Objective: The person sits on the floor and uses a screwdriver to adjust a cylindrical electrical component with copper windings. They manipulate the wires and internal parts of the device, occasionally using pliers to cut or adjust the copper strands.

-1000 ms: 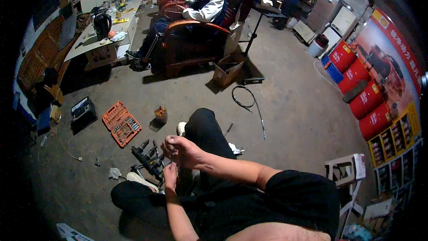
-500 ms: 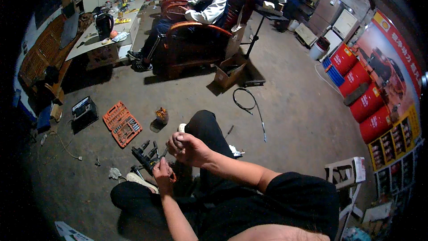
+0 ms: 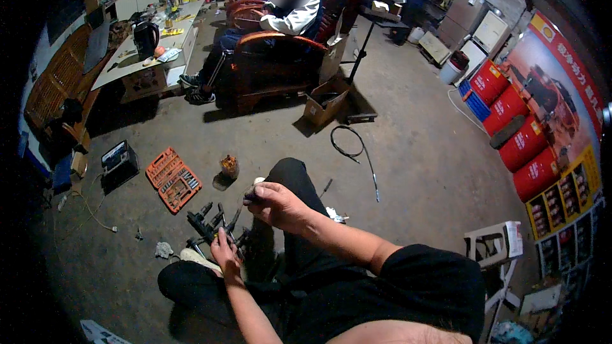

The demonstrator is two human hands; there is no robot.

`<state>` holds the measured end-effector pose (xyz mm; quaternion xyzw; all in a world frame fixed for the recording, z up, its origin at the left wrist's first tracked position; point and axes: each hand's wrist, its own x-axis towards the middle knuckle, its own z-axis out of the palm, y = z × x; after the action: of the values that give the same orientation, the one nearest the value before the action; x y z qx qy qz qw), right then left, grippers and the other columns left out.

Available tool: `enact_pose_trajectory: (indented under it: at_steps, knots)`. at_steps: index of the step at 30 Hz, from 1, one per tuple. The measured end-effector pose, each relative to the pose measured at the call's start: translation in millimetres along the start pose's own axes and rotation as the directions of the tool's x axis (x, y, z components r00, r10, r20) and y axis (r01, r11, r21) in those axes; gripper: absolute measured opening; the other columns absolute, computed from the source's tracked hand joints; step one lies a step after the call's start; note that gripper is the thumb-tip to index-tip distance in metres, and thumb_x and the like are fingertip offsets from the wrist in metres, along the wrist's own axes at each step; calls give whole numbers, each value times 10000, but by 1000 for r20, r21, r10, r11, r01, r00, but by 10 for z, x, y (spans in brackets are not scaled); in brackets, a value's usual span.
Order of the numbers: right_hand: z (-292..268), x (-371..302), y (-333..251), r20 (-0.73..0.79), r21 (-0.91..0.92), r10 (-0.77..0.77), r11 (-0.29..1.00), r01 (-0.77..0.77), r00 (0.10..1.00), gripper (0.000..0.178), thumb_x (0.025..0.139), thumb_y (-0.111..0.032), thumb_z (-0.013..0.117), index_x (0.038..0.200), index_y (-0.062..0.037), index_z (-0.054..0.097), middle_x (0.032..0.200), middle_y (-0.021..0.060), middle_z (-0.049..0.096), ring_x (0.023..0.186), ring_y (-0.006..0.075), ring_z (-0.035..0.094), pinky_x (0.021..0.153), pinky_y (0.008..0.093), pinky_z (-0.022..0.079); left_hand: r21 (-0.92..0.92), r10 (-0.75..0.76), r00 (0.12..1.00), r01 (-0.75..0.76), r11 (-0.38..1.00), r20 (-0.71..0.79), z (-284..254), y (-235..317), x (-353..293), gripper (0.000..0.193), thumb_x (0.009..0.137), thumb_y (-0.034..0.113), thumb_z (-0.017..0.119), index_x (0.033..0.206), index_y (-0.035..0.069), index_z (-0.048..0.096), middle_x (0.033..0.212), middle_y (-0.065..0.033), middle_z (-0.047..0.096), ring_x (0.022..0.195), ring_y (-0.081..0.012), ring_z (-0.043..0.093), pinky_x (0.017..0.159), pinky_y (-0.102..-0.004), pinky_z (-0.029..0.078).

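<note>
Right hand [image 3: 278, 206] pinches a dark piece [image 3: 254, 197]; left hand [image 3: 225, 252], grip unclear, is by metal parts [image 3: 202, 222]; toolkit [image 3: 173, 180] lies farther left.

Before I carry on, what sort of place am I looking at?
Probably a repair workshop: an open orange tool case lies on the floor, a dark metal assembly is by the left hand, and red drums line the right side.

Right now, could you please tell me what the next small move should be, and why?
I would perhaps bring the right hand a little closer to the dark metal assembly, since that hand appears to pinch a small dark piece to the assembly's right, with the left hand beside the assembly.
</note>
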<state>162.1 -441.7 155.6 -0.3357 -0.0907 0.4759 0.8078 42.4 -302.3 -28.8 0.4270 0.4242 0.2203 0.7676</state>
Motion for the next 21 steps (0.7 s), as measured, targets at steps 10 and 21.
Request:
enact_pose_trajectory:
  at_steps: [10,21]
  knots:
    - [-150,107,113,-30,-238,73,968,-78,997,332,829,-252,647,1015,14,578,855,35,595,758,92,537,665,203,439,-373,-73,993,34,927,-91,-11,138,-29,279,885,367,534,927,93,508,655,24,369,512,-74,316,419,-220,267]
    - [-98,-21,241,-8,-764,-202,633,125,979,228,845,-185,618,880,39,644,728,22,600,627,71,505,575,221,403,-723,361,876,-20,691,321,283,1099,-552,394,947,369,351,1076,26,496,903,-96,559,562,-127,395,499,-241,339]
